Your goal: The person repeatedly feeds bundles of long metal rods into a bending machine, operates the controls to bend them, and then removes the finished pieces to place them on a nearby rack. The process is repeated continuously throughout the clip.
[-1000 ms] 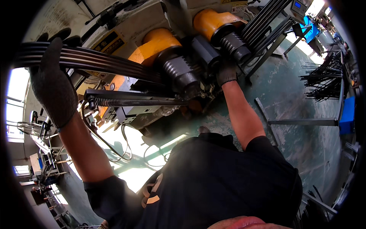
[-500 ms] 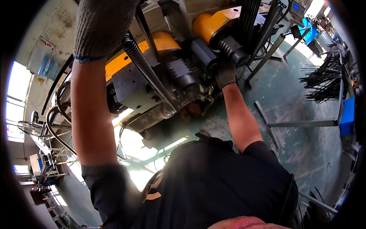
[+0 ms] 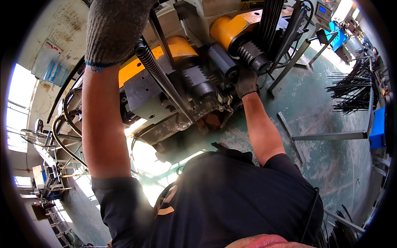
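My left hand [image 3: 113, 31], in a grey knit glove, is raised close to the camera at the top left. It is closed around dark ribbed metal rods [image 3: 159, 76] that slant down toward the machine. My right hand [image 3: 246, 82], in a dark grey glove, is stretched out to the front of the machine, just below the right ribbed roller [image 3: 252, 56]. Its fingers curl against the metal there, and what they hold is hidden. The left ribbed roller [image 3: 198, 80] sits under an orange-yellow housing [image 3: 175, 45].
A second orange-yellow housing [image 3: 225, 29] tops the right roller, with a bundle of dark rods [image 3: 273, 22] rising behind it. Black hoses [image 3: 66, 120] hang at the left. On the green floor lie a grey steel bar [image 3: 331, 135] and a heap of thin dark rods [image 3: 351, 91].
My left hand has swung up from the left to the top of the view, turning the rods from level to slanting down. My right hand has stayed at the rollers.
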Tool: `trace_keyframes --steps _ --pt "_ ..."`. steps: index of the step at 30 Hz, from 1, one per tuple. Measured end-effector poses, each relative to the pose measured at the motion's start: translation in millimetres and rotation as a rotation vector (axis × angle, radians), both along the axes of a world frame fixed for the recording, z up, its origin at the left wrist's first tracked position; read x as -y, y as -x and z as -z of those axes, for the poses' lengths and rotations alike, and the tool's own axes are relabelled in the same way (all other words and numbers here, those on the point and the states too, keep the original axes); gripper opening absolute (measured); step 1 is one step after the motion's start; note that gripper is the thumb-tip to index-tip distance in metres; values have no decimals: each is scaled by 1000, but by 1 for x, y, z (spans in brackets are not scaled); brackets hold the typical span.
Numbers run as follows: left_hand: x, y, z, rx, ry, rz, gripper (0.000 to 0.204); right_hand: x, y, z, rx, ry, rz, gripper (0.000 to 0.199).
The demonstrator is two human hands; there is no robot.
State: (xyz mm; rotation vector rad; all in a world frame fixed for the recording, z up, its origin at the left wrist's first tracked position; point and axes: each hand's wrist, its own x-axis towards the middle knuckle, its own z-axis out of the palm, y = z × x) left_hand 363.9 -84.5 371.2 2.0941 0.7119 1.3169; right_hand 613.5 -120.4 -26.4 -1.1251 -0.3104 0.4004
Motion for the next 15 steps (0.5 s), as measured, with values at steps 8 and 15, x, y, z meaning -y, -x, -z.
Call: trace_keyframes --steps 8,15 --pt "-3 0 1 -3 -27 -26 30 0 7 -10 -14 11 -12 9" --pt "9 3 -4 -81 -33 -72 33 7 20 -35 -83 60 43 13"
